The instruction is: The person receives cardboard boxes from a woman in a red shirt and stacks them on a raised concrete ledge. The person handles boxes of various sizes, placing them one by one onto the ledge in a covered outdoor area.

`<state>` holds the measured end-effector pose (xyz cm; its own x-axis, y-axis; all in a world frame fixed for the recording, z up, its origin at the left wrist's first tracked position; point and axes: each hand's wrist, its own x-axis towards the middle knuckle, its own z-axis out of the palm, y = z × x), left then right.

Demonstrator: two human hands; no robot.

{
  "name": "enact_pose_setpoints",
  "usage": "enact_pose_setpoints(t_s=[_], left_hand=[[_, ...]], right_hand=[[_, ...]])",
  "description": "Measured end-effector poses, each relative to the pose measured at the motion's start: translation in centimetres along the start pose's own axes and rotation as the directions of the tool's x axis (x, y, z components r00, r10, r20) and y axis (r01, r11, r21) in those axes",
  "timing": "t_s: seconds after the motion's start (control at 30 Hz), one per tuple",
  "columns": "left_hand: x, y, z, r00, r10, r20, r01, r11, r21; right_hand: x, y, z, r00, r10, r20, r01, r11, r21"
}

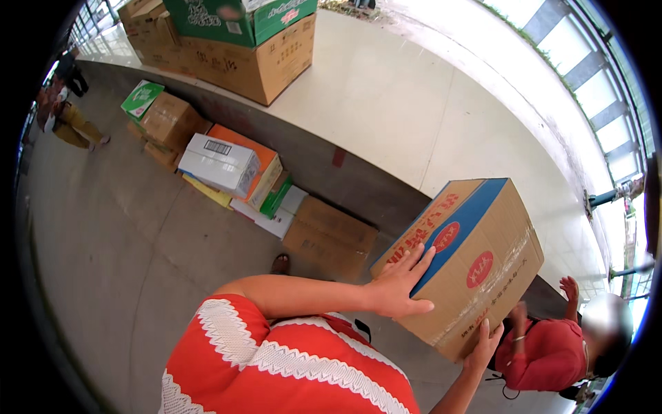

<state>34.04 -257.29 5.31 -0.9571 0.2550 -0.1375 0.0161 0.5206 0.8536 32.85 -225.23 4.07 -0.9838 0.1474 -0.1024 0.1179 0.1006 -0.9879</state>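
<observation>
A large brown cardboard box (507, 241) with a blue band and red oval marks is held tilted between my two hands, beside the pale ledge. My left hand (405, 284) presses on its near left side, thumb and fingers spread across the cardboard and the blue band. Along the lower edge on the right, my right hand (485, 347) grips the box, with part of its fingers hidden. Shiny clear tape runs over the face toward me. Whether the box's far underside touches the ledge cannot be seen.
On the long pale ledge (386, 90) stand brown cartons (283, 58) with a green box (238, 21) on top. Below it, a white box (219, 164) and flat brown carton (329, 234) sit on the floor. A person in red (552, 355) is close at right; others stand far left.
</observation>
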Motion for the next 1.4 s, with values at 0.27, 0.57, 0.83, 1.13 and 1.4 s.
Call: enact_pose_setpoints(t_s=[0.27, 0.57, 0.83, 1.13, 1.4], left_hand=[[-5.4, 2.1, -3.0, 0.998, -0.032, 0.054, 0.039, 0.989, -0.143], [-9.1, -6.1, 1.5, 0.904, -0.232, 0.360, 0.411, 0.705, -0.578], [-10.2, -13.3, 3.5, 0.733, -0.476, 0.486, 0.615, 0.156, -0.773], [-11.8, -25.8, 8.3, 0.630, -0.695, 0.348, 0.360, -0.136, -0.923], [-9.1, -36.5, 9.6, 0.519, -0.837, 0.174, 0.161, -0.104, -0.982]], right_hand=[[2.2, -7.8, 3.0, 0.993, -0.001, 0.122, 0.028, 0.975, -0.222], [3.0, -1.8, 7.3, 0.970, 0.030, 0.240, 0.102, 0.847, -0.522], [6.1, 4.5, 16.0, 0.833, 0.102, 0.544, 0.282, 0.768, -0.575], [10.6, 15.2, 32.2, 0.620, 0.203, 0.758, 0.504, 0.637, -0.583], [14.9, 24.1, 44.3, 0.498, 0.213, 0.841, 0.572, 0.648, -0.502]])
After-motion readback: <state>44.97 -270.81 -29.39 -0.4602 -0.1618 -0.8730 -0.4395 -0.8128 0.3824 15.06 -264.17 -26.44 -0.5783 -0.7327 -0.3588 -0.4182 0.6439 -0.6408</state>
